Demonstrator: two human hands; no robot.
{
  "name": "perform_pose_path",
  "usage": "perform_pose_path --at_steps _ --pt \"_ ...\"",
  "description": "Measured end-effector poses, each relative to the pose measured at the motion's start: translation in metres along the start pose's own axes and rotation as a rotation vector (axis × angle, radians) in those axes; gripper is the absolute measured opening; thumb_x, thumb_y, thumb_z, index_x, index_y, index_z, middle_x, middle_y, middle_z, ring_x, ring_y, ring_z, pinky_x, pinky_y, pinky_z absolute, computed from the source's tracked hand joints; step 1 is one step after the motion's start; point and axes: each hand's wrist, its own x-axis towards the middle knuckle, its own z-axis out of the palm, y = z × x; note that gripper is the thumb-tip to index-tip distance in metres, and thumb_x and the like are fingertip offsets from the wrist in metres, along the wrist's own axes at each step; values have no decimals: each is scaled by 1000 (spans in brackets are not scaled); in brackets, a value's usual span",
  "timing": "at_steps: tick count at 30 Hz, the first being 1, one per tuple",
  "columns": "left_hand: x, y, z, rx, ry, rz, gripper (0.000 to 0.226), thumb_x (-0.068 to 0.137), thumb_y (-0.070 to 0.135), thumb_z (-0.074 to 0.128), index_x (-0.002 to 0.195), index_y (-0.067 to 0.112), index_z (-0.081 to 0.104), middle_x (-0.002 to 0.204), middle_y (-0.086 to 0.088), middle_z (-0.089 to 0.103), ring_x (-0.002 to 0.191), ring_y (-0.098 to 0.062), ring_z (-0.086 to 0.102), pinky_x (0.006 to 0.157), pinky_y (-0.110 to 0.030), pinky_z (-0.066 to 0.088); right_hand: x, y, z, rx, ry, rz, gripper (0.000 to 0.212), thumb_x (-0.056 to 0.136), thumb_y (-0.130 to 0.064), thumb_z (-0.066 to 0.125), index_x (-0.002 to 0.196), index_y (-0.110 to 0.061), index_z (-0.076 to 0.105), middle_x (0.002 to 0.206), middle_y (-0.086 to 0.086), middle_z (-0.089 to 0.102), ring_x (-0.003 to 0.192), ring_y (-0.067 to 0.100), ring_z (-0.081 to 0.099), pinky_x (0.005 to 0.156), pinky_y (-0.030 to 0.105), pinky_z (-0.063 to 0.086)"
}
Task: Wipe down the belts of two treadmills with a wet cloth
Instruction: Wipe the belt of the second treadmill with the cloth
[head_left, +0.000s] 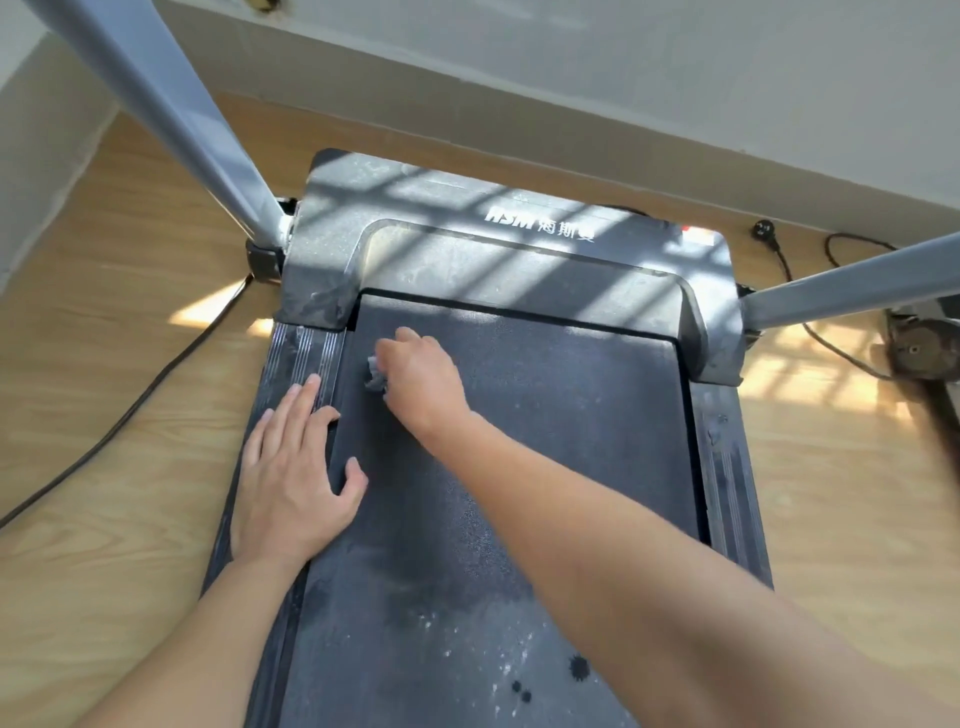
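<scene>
belt (571, 389): dark, textured; near end carries white specks and a few black blots, far part looks plain.
left hand (296, 467): flat, palm down, fingers straight and slightly spread, holding nothing; fingers lie on the left side rail (306, 353), thumb on the belt's left edge.
right hand (421, 382): arm crosses the belt from the near right; fingers curled round the cloth, knuckles up, on the belt surface.
cloth (375, 375): small grey-white wad, mostly hidden under the right hand; sits on the belt near its far left corner, just beside the left side rail.
motor cover (467, 244): grey, dusty, at the belt's far end; white logo on top, bars of sunlight across it.
uprights: left upright (156, 104) and right upright (852, 286), pale grey, rise from the cover's two sides.
floor (104, 364): light wood; black cable (130, 405) runs along the left, plug (762, 228) lies at far right.
wall (623, 78): white, beyond the motor cover.
</scene>
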Motion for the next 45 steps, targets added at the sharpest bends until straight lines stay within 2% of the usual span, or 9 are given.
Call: perform_pose_path --at_steps 3,10,17,20,26,29,39,42,45 --pt "-1 0 -2 -7 6 5 54 90 43 47 136 15 55 175 -3 27 163 -21 21 133 -47 17 -18 44 -13 35 -25 -22 22 80 -1 70 87 -17 56 95 1 49 81 28 53 60 38 52" --pt "0 4 -6 -28 3 -5 56 90 47 46 135 14 55 174 -4 27 163 -22 21 133 -47 16 -132 223 -84 -44 109 630 18 78 5 60 78 -13 62 90 8 62 84 34 64 64 35 48" --pt "2 3 -5 -34 3 -5 54 88 42 50 133 12 55 174 -5 29 163 -24 21 132 -47 17 -20 10 -3 63 26 54 11 83 0 66 87 -9 62 96 9 54 90 34 57 65 43 52" --pt "0 2 -4 -16 12 -5 52 89 41 49 132 12 55 174 -5 29 163 -24 21 132 -48 18 -13 3 1 55 -75 -110 10 88 -5 66 96 -10 62 100 7 52 93 31 53 61 37 43" --pt "0 8 -5 -24 1 -18 51 93 42 46 134 13 54 173 -6 29 163 -24 20 132 -48 17 -113 215 -62 172 116 547 17 81 -2 56 83 -19 57 87 -11 68 73 29 75 58 44 62" --pt "1 7 -6 -32 -2 -18 53 93 44 45 134 13 54 174 -6 29 163 -24 21 132 -48 17 -137 250 -78 -3 147 683 29 76 10 54 73 -18 58 84 3 67 85 32 68 68 37 54" --pt "-2 0 -1 -42 10 4 49 93 40 48 133 13 53 173 -5 30 163 -24 21 132 -48 19 -11 17 2 10 45 28 31 79 4 66 82 -18 45 90 2 45 80 28 46 58 35 33" --pt "-2 0 -2 -43 9 1 47 93 39 47 132 13 54 173 -4 30 163 -23 21 132 -48 19 -33 69 -11 64 -15 -9 33 79 -5 74 81 -23 45 91 -1 45 76 27 47 57 33 37" --pt "-2 2 -3 -46 3 0 47 93 39 47 132 13 54 173 -4 29 163 -24 21 132 -47 18 -93 170 -40 3 74 283 24 76 -1 64 78 -20 50 88 -4 48 77 27 54 56 30 38"
